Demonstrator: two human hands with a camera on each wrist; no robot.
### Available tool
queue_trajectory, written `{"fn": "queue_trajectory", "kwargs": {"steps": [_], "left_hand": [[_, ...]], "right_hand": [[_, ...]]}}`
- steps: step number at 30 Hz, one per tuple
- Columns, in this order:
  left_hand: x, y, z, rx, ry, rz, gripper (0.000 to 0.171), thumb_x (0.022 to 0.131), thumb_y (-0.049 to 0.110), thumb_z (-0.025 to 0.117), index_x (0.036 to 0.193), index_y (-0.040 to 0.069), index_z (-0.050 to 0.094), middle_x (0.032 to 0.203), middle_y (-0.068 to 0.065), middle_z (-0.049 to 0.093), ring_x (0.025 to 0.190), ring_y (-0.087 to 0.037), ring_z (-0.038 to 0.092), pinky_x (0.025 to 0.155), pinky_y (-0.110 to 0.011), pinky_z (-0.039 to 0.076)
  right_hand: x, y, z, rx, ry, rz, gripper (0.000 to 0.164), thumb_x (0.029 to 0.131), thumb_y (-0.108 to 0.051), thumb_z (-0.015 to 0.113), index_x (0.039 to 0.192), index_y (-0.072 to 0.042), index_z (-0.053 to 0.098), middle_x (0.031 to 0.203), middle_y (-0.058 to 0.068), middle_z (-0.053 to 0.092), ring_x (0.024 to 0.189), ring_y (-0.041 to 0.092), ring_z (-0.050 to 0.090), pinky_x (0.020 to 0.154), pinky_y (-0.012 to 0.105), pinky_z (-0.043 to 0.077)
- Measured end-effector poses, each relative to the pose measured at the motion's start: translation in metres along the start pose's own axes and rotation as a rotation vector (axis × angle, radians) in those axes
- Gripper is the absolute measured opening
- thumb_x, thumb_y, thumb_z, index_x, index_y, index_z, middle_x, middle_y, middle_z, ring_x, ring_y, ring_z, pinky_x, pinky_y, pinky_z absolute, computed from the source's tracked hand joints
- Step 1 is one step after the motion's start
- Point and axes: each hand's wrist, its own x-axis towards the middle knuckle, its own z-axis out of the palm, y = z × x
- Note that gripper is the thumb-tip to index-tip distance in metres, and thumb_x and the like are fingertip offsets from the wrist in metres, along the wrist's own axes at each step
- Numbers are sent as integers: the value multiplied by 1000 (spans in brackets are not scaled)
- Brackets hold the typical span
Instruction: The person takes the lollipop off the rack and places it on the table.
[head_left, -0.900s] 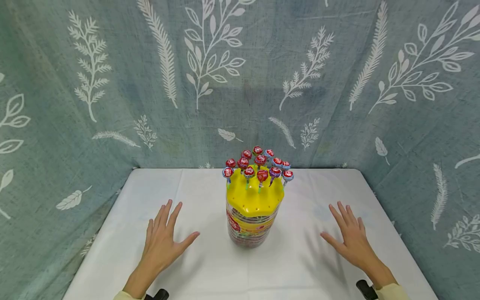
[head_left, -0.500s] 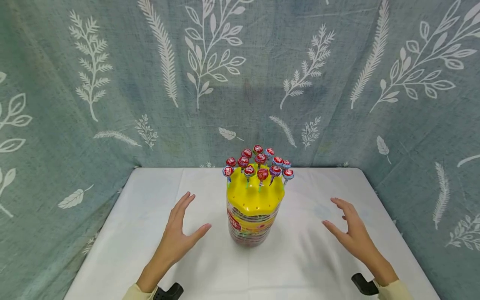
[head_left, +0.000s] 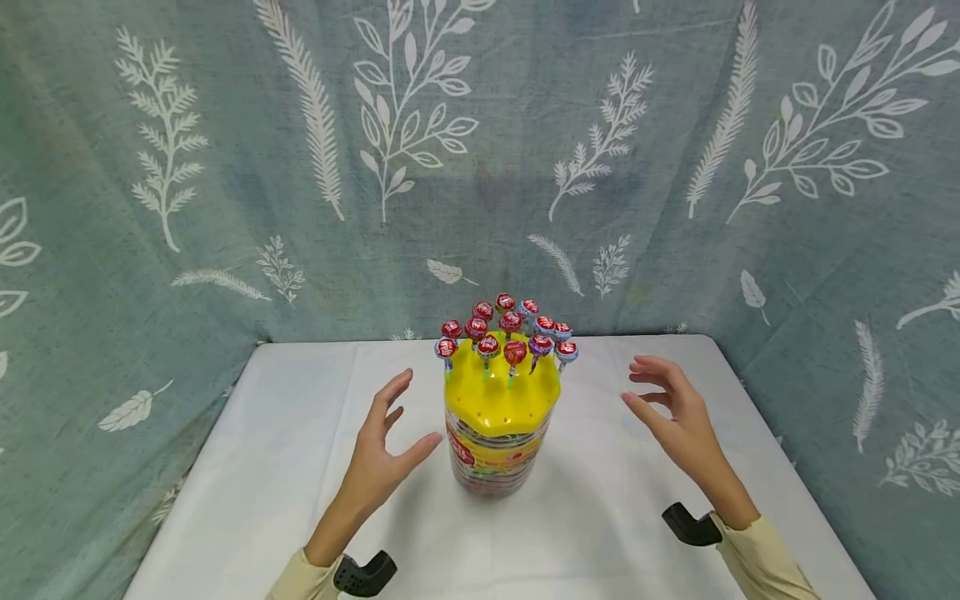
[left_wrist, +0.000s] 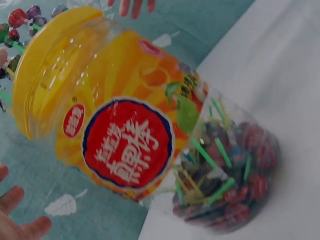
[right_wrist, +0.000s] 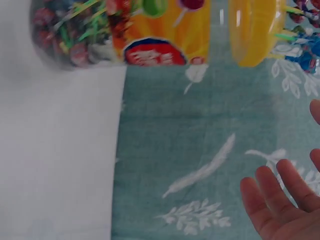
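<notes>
On table centre: one lollipop jar point(head_left: 497, 437), upright, clear plastic with a red and yellow label, packed with wrapped lollipops.
Lid: one yellow lid point(head_left: 501, 390) on the jar, small holes across its top.
Lollipops in lid: eleven counted, red and blue wrappers, sticks pushed into the holes, clustered toward the far edge point(head_left: 504, 327).
Hands: two, one on each side of the jar, neither touching it.
Left hand: point(head_left: 384, 454) just left of the jar, raised off the cloth, fingers spread and slightly bent, thumb toward the jar, holds nothing.
Right hand: point(head_left: 673, 417) right of the jar, a bit further off, raised, fingers loosely bent, palm facing the jar, holds nothing.
Wrist cameras: two black mounts, one at the left cuff point(head_left: 363, 573), one at the right cuff point(head_left: 690, 527).
Sleeves: two, pale yellow point(head_left: 757, 558).
Surface: one table point(head_left: 285, 467) under a white cloth, a few creases.
Room: teal fabric backdrop point(head_left: 225, 167) with white leaf and fern print, hung on the far, left and right sides of the table.
Left wrist view: jar label close up point(left_wrist: 127, 142), red round with white characters.
</notes>
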Motion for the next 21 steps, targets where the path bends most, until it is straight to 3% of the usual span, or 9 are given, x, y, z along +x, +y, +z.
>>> {"fn": "queue_trajectory", "kwargs": {"steps": [3,7,13,21], "left_hand": [[5,14,4,-42,-16,3,77,78,0,72,143,0,31,148,-14,33,135,-33,29,103,-61,28],[12,21,10,-72,-40,-2,78,78,-1,72,144,1,31,148,-12,32,135,-34,29,103,-61,27],[19,17,21,-116,-67,-18,78,79,5,72,145,9,31,150,-9,29,137,-29,27,105,-59,25],[26,23,35,-146,-94,-72,81,80,5,71,146,1,24,153,-14,20,139,-32,20,108,-57,22]], "right_hand": [[10,-19,2,36,-8,4,48,81,11,65,126,6,48,117,22,56,102,39,55,80,22,49],[20,-31,6,70,-27,-12,45,82,11,64,124,8,49,116,24,56,102,40,56,80,21,49],[36,-38,14,128,-68,-73,44,83,11,63,124,8,49,115,26,56,102,40,57,82,20,49],[59,-39,27,224,-122,-98,40,84,13,60,123,8,50,114,26,57,104,41,56,82,25,51]]}}
